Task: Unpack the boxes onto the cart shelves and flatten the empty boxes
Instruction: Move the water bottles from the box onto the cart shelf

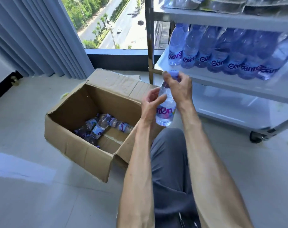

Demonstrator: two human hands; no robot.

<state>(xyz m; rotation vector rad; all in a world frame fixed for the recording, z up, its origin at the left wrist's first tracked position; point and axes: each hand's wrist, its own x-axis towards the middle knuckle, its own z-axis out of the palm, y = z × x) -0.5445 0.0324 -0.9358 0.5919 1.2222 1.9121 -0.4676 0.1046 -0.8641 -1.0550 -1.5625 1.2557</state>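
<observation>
The step in hand looks like the transfer of one water bottle [166, 106] from the cardboard box [84, 142] to the cart [238, 94]. The bottle hangs upright between the two hands, above the box's near right corner and just short of the cart's middle shelf [235, 86].

The right hand [178, 87] has its fingers curled round the neck and purple cap, so it grips the bottle from the top. The left hand [152, 102] sits lower, beside the bottle's body. Its fingers [162, 98] are bent and reach the clear plastic above the label, though motion blur makes it hard to tell whether they pinch it or merely steady it.

The next move probably calls for carrying the bottle past the fingertips and rightward, then setting it in line with the row of bottles [222, 53] already on that shelf.

The bottle is clear with a bluish tint, bears a purple-lettered label low on its body, and appears full and sealed. Below the left fingers, several more bottles [100, 127] lie loose on their sides in the bottom of the box, so unpacking is not finished and flattening must wait.
</observation>
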